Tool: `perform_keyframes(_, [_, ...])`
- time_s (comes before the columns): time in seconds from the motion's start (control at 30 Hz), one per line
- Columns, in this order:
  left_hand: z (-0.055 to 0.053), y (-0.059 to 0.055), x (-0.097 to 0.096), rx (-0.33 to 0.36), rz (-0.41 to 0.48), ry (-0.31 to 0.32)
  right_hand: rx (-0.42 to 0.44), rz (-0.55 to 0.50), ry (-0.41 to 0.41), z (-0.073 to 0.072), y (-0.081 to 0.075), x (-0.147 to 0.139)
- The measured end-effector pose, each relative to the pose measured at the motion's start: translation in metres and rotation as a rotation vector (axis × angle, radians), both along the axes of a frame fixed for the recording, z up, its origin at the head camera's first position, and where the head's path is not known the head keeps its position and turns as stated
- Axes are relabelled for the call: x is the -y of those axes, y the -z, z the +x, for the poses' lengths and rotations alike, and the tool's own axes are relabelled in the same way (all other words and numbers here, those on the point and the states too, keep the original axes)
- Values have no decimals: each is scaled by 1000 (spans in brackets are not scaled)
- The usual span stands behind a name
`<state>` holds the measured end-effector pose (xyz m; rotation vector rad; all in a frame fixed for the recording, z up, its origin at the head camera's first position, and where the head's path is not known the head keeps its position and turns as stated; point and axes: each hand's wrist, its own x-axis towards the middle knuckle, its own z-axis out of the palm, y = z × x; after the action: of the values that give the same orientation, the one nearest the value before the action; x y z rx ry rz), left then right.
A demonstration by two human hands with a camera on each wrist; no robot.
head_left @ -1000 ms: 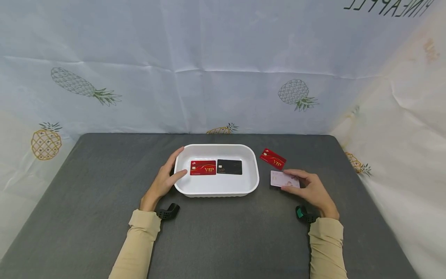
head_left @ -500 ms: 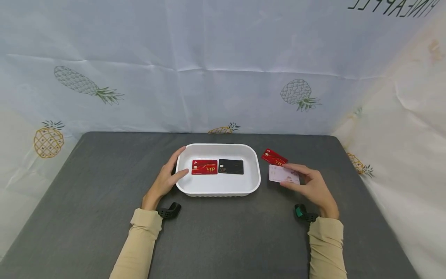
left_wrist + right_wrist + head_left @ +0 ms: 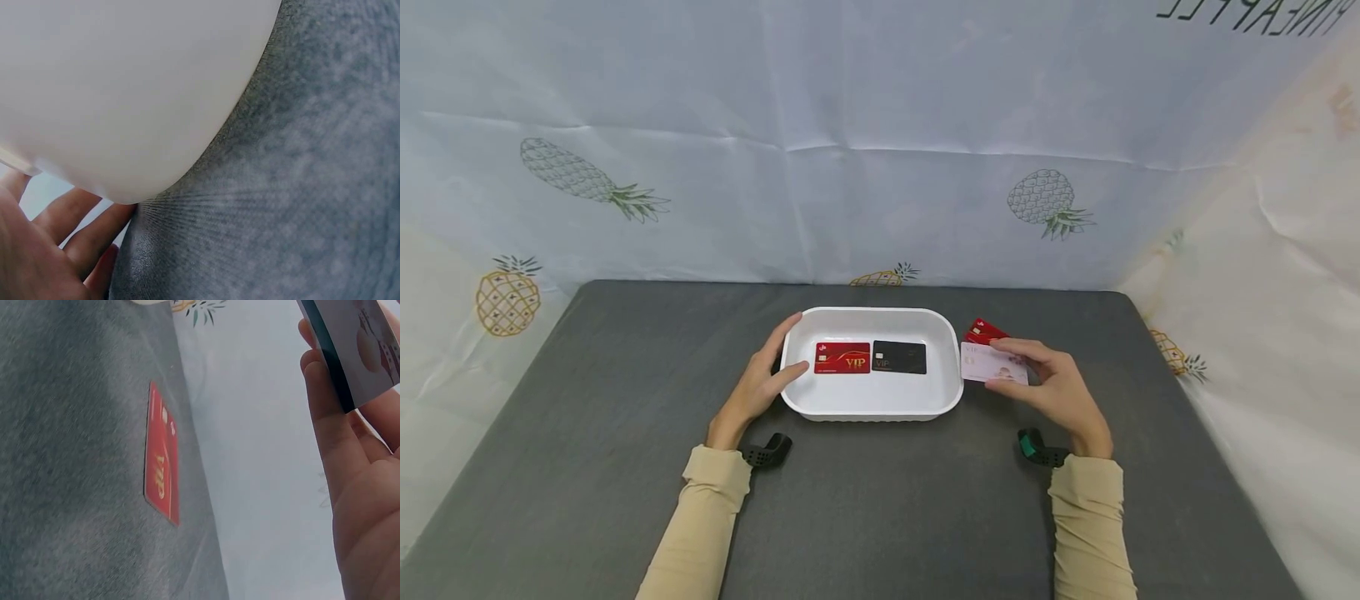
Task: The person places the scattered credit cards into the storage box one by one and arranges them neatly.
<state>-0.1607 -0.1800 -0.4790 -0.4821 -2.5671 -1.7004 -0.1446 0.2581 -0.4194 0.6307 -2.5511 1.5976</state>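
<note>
My left hand (image 3: 749,397) grips the left end of a white plastic tray (image 3: 865,402), thumb over the rim and fingers along the outside wall. In the left wrist view its fingers (image 3: 103,234) touch the tray's underside edge. Inside the tray a red VIP card (image 3: 842,358) and a black VIP card (image 3: 899,357) lie side by side. My right hand (image 3: 1063,392) pinches a pale pink card (image 3: 988,363) between thumb and fingers, raised above the table just beside the tray's right rim. Partly hidden behind it, another red VIP card (image 3: 161,456) lies on the table.
The table has a dark grey cloth top (image 3: 895,508). Behind it and at both sides hangs a white curtain (image 3: 820,208) printed with pineapples. A black wrist strap (image 3: 767,451) sits on each wrist.
My right hand has lifted the pale pink card and carried it leftward to the tray's right rim, covering part of the red card on the table. The left hand stays on the tray.
</note>
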Motion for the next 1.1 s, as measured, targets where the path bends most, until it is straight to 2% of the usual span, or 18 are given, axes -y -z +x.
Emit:
perform_keyframes(0.3, [0, -1, 0, -9, 2, 0, -17, -53, -47, -3, -7, 15])
perform_keyframes(0.5, [0, -1, 0, -5, -3, -3, -3, -52, -83, -5, -10, 33])
perform_keyframes(0.73, [0, 0, 0, -15, 0, 0, 4, -112, -136, -10, -11, 57])
perform_keyframes(0.97, [0, 1, 0, -11, 11, 4, 42, -104, -143, -13, -14, 77])
perform_keyframes(1.1, [0, 2, 1, -11, 15, 2, 35, -93, -146, -15, -17, 90])
